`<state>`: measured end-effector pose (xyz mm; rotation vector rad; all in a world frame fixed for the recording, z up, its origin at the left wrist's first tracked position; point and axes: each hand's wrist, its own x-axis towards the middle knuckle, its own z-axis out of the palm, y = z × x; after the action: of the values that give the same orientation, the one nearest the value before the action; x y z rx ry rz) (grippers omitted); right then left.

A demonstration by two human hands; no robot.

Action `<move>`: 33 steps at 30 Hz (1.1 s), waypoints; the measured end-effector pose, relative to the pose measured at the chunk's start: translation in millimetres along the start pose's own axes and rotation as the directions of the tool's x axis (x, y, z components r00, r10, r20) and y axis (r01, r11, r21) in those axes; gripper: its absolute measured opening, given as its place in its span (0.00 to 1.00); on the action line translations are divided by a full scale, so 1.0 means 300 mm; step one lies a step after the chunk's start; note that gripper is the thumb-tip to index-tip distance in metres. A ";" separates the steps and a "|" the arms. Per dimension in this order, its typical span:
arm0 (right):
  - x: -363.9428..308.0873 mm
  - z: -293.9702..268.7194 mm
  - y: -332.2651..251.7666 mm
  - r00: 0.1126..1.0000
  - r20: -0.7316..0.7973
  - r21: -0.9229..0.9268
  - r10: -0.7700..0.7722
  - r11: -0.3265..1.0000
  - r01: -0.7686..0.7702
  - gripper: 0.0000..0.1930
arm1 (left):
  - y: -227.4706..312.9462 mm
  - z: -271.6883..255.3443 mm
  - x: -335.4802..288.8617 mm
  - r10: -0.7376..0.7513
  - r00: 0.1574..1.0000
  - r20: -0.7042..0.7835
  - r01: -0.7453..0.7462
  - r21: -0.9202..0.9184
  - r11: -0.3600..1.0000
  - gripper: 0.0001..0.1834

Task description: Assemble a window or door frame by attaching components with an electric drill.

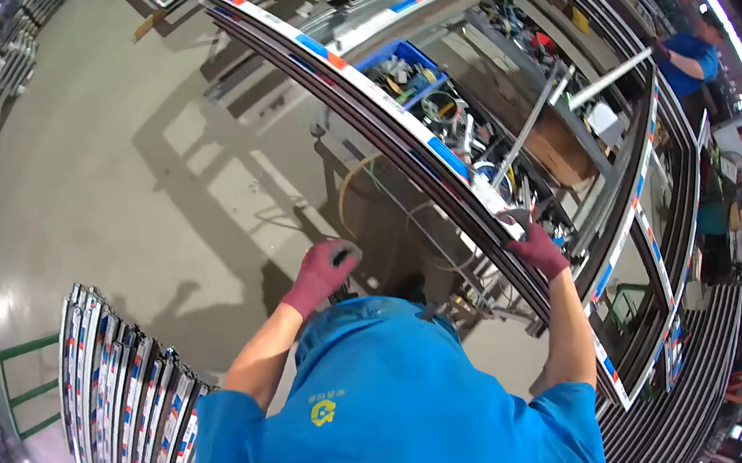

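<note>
My right hand (539,250), in a dark pink glove, is closed at the near edge of a long dark metal frame (400,167). Blue, white and orange protective film runs along the frame's face. The fingers reach over its edge beside a white piece (490,197), whose kind I cannot make out. My left hand (324,273), gloved alike, hangs apart from the frame, over the floor. Its fingers are curled round a dark spot; whether that is an object or the glove's palm is unclear.
Beyond the frame, a blue bin (402,73) of small parts stands among scattered tools and hardware. Film-covered profiles (125,395) stand in a row at the lower left, by a green rack (34,393). Another person (691,63) stands at the far right. Dark profiles (673,388) lie lower right.
</note>
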<state>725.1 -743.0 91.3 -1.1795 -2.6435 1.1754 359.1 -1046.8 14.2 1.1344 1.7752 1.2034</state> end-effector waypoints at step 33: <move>0.489 -0.042 -0.184 0.940 0.135 0.317 0.313 0.885 -0.340 0.38 | 0.020 -0.535 0.703 -0.056 0.972 0.226 0.003 0.229 0.973 0.16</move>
<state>589.1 -664.1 96.4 -1.5704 -2.2127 1.6774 140.3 -903.4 56.2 1.3162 1.7731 0.8255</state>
